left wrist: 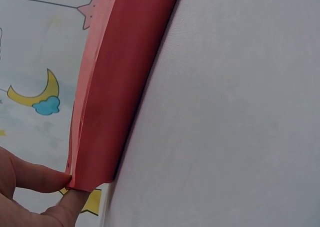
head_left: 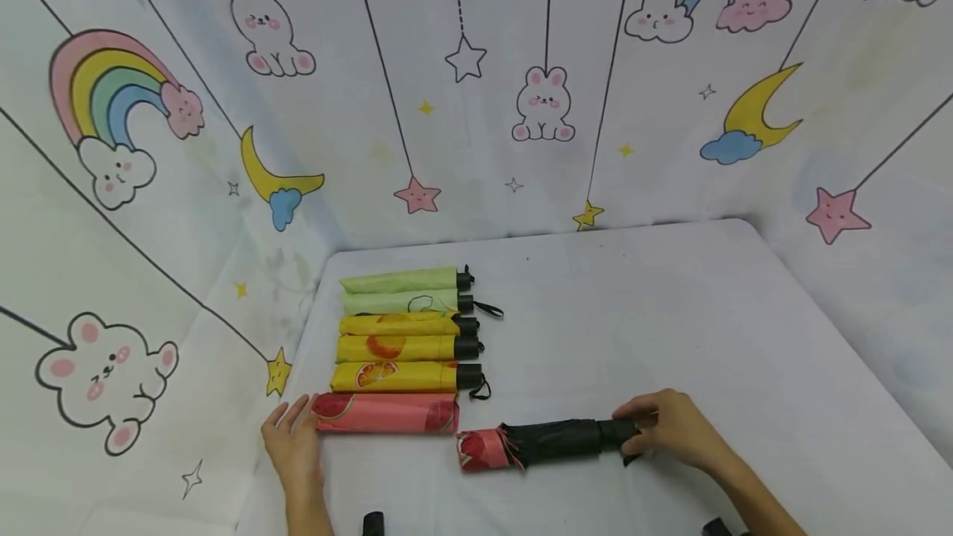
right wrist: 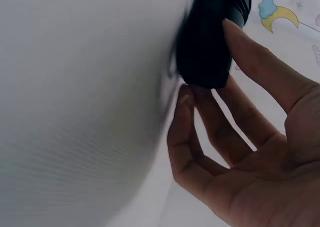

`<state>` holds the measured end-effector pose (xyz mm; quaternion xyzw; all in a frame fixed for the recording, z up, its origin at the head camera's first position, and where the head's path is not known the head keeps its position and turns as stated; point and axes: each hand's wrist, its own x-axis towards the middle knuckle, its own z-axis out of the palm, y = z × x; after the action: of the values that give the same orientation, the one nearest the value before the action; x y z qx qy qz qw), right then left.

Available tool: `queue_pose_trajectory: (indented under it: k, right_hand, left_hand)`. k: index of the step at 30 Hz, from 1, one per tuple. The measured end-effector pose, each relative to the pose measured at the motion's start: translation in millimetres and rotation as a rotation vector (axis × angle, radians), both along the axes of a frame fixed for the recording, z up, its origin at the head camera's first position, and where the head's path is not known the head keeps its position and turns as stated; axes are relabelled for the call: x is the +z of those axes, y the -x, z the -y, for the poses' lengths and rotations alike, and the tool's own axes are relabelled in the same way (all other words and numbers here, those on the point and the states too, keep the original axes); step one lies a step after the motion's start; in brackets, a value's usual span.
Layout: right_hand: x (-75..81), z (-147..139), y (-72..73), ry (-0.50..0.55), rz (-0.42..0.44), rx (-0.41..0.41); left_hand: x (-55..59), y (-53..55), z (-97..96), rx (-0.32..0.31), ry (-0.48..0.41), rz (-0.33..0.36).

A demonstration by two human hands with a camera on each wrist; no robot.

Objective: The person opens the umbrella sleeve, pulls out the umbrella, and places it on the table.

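A pink-red umbrella sleeve (head_left: 390, 413) with watermelon print lies flat on the table. My left hand (head_left: 294, 447) pinches its left end; in the left wrist view thumb and finger meet at the corner of the sleeve (left wrist: 107, 102). To the right lies a folded umbrella (head_left: 554, 442), mostly black, with a pink-red part at its left end close to the sleeve. My right hand (head_left: 676, 428) holds its black handle by the end. In the right wrist view, thumb and fingertips are around the handle (right wrist: 207, 47).
Behind the sleeve several sleeved umbrellas lie in a row: yellow ones (head_left: 432, 348) with orange print and light green ones (head_left: 409, 279), black handles rightward. A black object (head_left: 374, 524) shows at the front edge. A cartoon-printed cloth (head_left: 476, 139) surrounds the white table (head_left: 633, 321).
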<state>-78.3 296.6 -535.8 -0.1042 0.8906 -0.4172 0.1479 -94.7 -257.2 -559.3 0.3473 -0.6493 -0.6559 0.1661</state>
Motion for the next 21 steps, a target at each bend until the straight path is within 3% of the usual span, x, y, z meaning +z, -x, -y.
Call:
queue_pose_trajectory:
  k: [6, 13, 18, 21]
  right_hand:
    - [17.1, 10.4, 7.9, -0.007, 0.013, 0.079]
    - [33.7, 32.8, 25.9, -0.011, -0.047, 0.086]
    - [42.3, 48.6, 36.5, -0.009, -0.12, 0.103]
    - [46.8, 58.8, 40.6, -0.029, -0.134, 0.063]
  left_hand:
    - [4.6, -0.8, -3.0, -0.006, 0.044, 0.037]
    - [8.3, -0.9, -2.1, -0.017, 0.083, 0.003]
    - [14.8, 6.2, 0.7, -0.082, 0.15, -0.01]
    - [19.9, 10.3, 2.2, -0.117, 0.201, 0.016]
